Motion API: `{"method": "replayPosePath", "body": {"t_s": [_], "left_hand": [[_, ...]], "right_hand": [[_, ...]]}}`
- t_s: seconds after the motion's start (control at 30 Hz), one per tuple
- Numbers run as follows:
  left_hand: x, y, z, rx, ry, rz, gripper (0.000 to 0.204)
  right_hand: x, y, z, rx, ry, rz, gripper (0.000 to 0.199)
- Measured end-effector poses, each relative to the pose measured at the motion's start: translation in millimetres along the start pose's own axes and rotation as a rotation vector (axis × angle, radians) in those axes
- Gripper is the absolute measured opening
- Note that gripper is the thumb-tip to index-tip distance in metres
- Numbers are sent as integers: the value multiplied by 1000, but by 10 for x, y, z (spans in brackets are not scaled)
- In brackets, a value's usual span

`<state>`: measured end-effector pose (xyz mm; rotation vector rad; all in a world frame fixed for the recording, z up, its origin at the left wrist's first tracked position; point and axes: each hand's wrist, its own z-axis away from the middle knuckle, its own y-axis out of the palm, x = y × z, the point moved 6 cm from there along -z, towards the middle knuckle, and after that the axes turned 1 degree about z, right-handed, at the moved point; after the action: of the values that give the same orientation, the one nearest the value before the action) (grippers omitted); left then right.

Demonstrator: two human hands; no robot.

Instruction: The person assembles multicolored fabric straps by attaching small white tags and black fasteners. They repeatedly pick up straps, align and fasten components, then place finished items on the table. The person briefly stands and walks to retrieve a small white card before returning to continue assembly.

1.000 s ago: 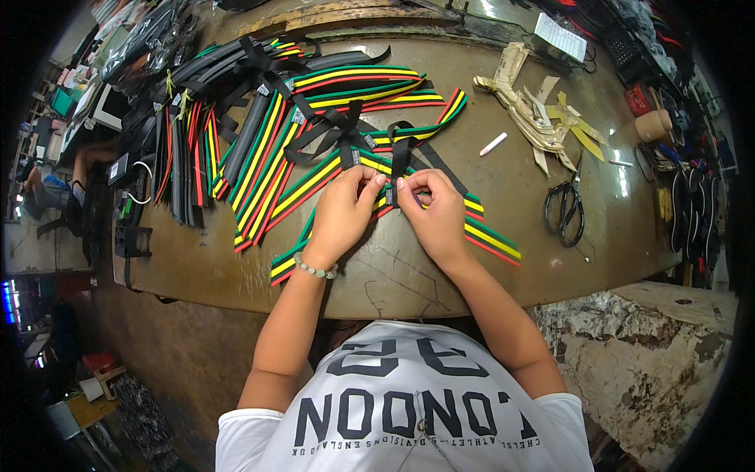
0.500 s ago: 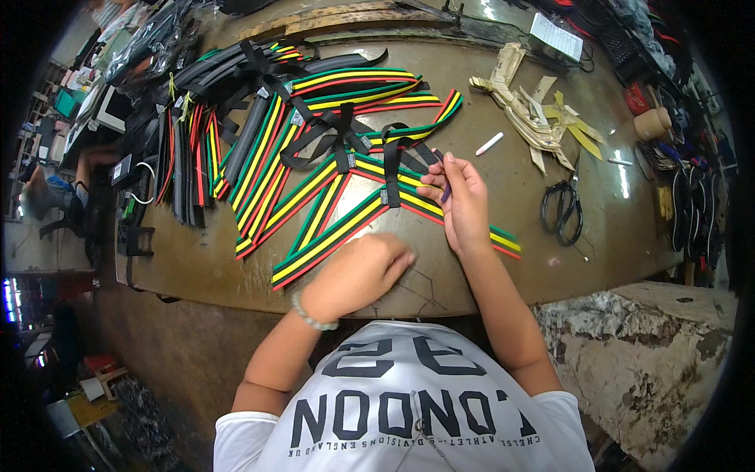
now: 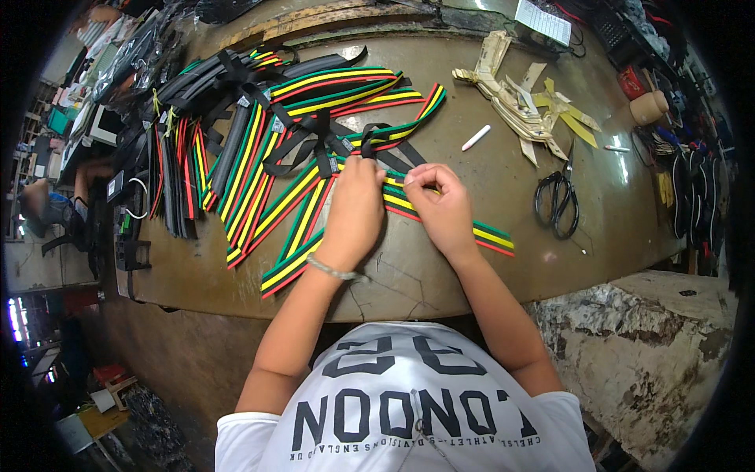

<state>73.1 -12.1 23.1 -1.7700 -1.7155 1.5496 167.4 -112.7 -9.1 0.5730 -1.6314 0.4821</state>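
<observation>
Near the table's front edge lies a V-shaped striped strap [image 3: 295,267], green, black, yellow and red, with a black webbing loop [image 3: 379,135] at its middle. My left hand [image 3: 354,212] is closed on the strap's middle, fingertips hidden beneath it. Just to the right, my right hand [image 3: 442,206] is pinched above the strap's right arm. Its fingers close round a slim dark purple tool, now almost wholly hidden; its kind cannot be made out. Behind my hands, more striped straps [image 3: 314,189] with black webbing lie in overlapping rows.
Black-handled scissors [image 3: 557,203] and a white marker-like stick [image 3: 476,138] lie to the right. Beyond them are a bundle of cream strips [image 3: 515,106] and a white keypad-like sheet [image 3: 543,22]. Dark and striped straps [image 3: 177,173] hang together at the left.
My left hand has moved up and forward from the table edge onto the strap's middle. My right hand has come slightly left and lower, turning so its purple tool is hidden.
</observation>
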Motion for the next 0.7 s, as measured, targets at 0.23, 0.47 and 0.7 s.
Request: {"method": "replayPosePath", "body": {"t_s": [0.23, 0.47, 0.7], "left_hand": [[280, 14, 126, 105, -267, 362, 12], [293, 13, 137, 141, -283, 487, 12], [449, 62, 176, 105, -516, 838, 16]], "right_hand": [[6, 116, -16, 28, -26, 143, 14], [-4, 146, -19, 28, -12, 139, 14], [23, 159, -17, 29, -24, 161, 17]]}}
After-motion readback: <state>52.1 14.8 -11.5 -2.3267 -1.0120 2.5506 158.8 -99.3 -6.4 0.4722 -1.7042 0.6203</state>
